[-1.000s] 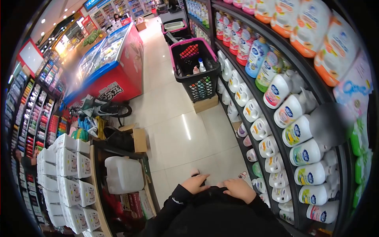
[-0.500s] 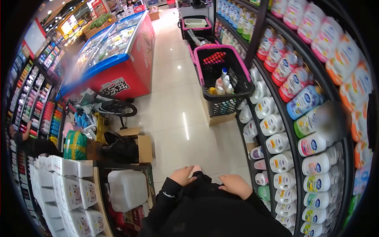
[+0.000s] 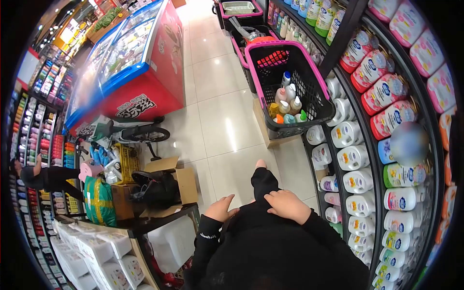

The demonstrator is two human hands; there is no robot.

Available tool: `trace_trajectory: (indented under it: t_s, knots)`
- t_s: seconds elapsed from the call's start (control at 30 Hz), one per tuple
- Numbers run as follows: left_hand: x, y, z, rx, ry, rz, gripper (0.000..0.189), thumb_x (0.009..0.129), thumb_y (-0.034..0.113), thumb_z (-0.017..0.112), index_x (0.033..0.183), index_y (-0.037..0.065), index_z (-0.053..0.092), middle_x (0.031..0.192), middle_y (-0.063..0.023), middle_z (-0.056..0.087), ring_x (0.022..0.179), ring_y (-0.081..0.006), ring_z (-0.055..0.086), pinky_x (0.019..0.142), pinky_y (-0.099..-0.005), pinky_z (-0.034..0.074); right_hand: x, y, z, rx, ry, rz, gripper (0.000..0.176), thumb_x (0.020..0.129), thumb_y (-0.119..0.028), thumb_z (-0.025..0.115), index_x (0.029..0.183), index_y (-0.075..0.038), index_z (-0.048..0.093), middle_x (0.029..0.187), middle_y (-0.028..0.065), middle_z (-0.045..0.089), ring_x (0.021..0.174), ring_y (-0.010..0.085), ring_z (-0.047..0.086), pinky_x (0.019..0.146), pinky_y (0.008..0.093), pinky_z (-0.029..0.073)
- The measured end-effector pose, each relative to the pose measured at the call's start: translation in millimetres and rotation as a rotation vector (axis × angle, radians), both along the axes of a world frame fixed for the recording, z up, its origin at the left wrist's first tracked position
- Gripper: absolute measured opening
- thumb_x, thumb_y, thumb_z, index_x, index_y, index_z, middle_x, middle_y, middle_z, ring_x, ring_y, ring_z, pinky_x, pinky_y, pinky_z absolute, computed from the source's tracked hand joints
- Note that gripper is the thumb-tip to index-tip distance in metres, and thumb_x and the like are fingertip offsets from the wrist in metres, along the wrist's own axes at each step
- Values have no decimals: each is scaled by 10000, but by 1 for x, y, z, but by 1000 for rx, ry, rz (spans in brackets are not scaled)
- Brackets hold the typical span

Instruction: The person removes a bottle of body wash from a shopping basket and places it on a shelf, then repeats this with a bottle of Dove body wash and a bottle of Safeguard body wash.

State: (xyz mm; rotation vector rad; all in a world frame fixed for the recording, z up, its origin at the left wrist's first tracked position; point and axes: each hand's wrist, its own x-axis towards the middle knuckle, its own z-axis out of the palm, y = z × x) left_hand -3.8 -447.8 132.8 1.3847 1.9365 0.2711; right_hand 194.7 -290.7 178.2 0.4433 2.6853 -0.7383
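Note:
My left hand (image 3: 221, 209) hangs in front of my body at the left, thumb apart from the fingers, holding nothing. My right hand (image 3: 287, 206) rests against my dark trouser leg (image 3: 265, 181), fingers stretched out and nothing in them. Ahead on the right stands a black shopping basket (image 3: 290, 129) with a pink rim, apart from both hands. Inside it are several bottles (image 3: 290, 91) with white, blue, orange and green caps or tops. Shelves of white detergent jugs (image 3: 358, 179) run along my right side.
A red chest freezer (image 3: 166, 63) stands ahead on the left, with a small bicycle (image 3: 145, 133) before it. Nearer are an opened cardboard box (image 3: 186, 186), a green wrapped bundle (image 3: 99, 198) and stacked white packs (image 3: 94, 246). Another person (image 3: 46, 176) is at the far left shelves.
The view has moved forward, so the basket is nearer and more of its bottles show. One leg has stepped ahead. My right hand now lies against the leg.

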Motion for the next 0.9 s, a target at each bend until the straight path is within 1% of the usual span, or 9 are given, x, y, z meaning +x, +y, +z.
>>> trace_trajectory:
  t_s: [0.07,0.13,0.3,0.37,0.43,0.53,0.57,0.67,0.9]
  knots:
    - [-16,21,0,-3,-2,5,558,775,370,575,1208,62,408,1030,-191,543,915,-350,544,773,-398,449,-17,22,-4,-3,27,-13,314,722,-237,639,929,-47,498,853,100,558,842,273,561,733,380,435]
    - [-34,50,9,-103,8,1,558,796,389,551,1218,57,399,1093,-188,526,977,-337,521,805,-380,439,-34,46,-7,-15,36,-12,311,720,-233,642,924,-47,498,852,100,557,840,273,561,734,379,435]
    - [-72,118,11,-115,13,-53,558,796,384,553,1211,45,400,1081,-194,529,962,-344,525,798,-383,441,-73,108,-9,-27,33,-30,310,713,-228,647,915,-45,499,852,99,558,836,272,562,734,376,436]
    - [-85,149,14,-110,15,-95,559,795,382,555,1208,40,401,1079,-195,529,955,-345,527,794,-383,442,-85,132,-8,21,122,-58,291,704,-260,653,876,-51,544,818,91,565,786,253,572,706,363,433]
    - [-94,179,18,-107,14,-140,544,791,362,563,1194,32,405,1057,-191,537,933,-345,536,783,-381,446,-94,153,-8,32,129,-79,294,701,-260,655,878,-52,545,818,89,565,784,250,572,710,361,432]
    - [-104,216,22,-72,37,-183,527,784,337,571,1178,27,408,1015,-186,546,896,-342,545,760,-387,450,-101,173,-7,36,105,-124,300,694,-256,660,884,-55,545,823,87,564,784,246,569,718,358,432]
    - [-107,222,19,-12,54,-203,511,777,320,577,1168,34,412,960,-176,552,860,-337,551,733,-396,450,-103,180,-6,51,86,-145,301,691,-252,662,886,-56,544,829,86,563,787,244,567,722,357,431]
    - [-118,244,16,23,2,-263,509,774,321,581,1167,44,416,935,-170,551,839,-335,555,718,-403,449,-109,192,-7,36,79,-200,303,685,-245,666,889,-58,543,833,86,562,797,244,563,721,363,432]
    - [-162,288,15,-37,-8,-427,506,770,344,574,1153,48,428,969,-157,556,883,-305,566,737,-394,449,-149,208,1,11,12,-333,335,693,-228,664,926,-42,512,882,103,562,842,269,564,759,377,429]
